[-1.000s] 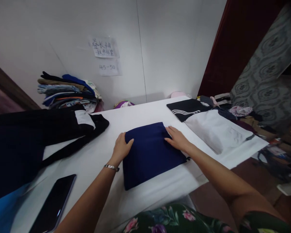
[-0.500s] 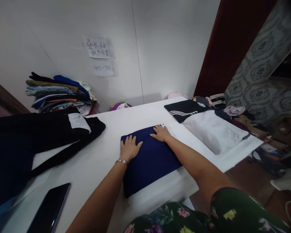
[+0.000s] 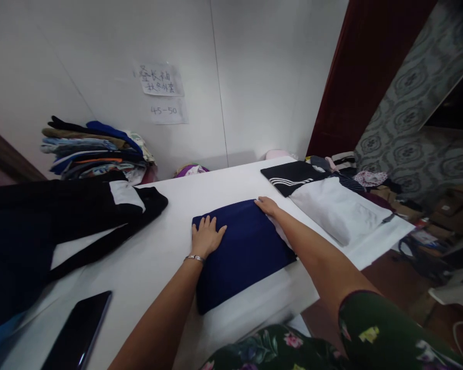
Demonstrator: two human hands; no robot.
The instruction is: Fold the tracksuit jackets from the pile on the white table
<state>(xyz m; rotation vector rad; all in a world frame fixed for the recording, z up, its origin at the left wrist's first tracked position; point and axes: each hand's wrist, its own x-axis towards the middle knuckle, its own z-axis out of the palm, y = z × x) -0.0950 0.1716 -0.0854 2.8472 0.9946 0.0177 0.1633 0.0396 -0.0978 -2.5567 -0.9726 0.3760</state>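
Note:
A folded navy-blue garment (image 3: 243,252) lies flat on the white table in front of me. My left hand (image 3: 207,236) rests palm down on its left part, fingers stretched out and apart. At the garment's far right corner, my right hand (image 3: 267,205) has its fingers closed on the edge, the fingertips partly hidden. Beneath my right forearm, a strip of whitish material (image 3: 281,231) shows along the garment's right side.
A black garment with a white patch (image 3: 126,195) and a phone (image 3: 79,329) lie to the left. Folded clothes (image 3: 96,149) are piled at the back left. Right of me are a black striped garment (image 3: 289,177) and a white one (image 3: 343,210). Paper signs (image 3: 162,79) hang on the wall.
My right hand has slid from the garment's top to its far right corner, and its spread fingers have closed there. The left hand has stayed in place.

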